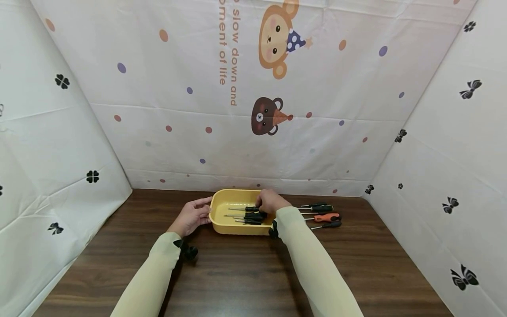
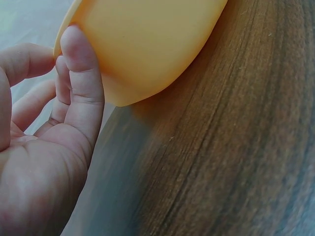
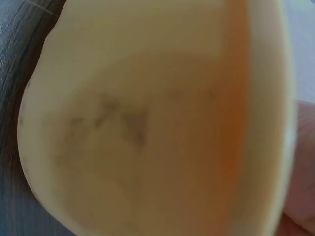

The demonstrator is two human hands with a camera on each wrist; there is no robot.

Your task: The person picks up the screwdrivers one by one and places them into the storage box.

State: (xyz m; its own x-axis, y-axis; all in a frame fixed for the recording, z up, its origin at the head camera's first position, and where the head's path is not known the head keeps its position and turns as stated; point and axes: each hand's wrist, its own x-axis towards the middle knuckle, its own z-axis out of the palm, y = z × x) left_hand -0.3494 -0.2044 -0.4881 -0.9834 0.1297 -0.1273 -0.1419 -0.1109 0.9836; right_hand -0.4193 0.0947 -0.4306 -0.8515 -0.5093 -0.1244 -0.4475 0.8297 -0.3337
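Note:
A yellow plastic tray [image 1: 225,230] stands on the table with several black-handled screwdrivers [image 1: 253,216] lying in it, tips to the left. My left hand [image 1: 193,216] pinches the tray's left end, thumb at the rim and fingers against the outer wall, as the left wrist view shows. Over the tray's right end my right hand [image 1: 272,202] reaches in with curled fingers at the handle of the rearmost screwdriver [image 1: 251,209]. In the right wrist view the tray wall [image 3: 147,162] hides most of this hand's fingers.
Right of the tray lie an orange-handled screwdriver [image 1: 328,217], a black-handled screwdriver [image 1: 332,224] in front of it, and dark-handled screwdrivers [image 1: 320,208] behind it. A printed cloth [image 1: 237,149] hangs along the back edge of the wooden table [image 1: 233,273], with more cloth on both sides.

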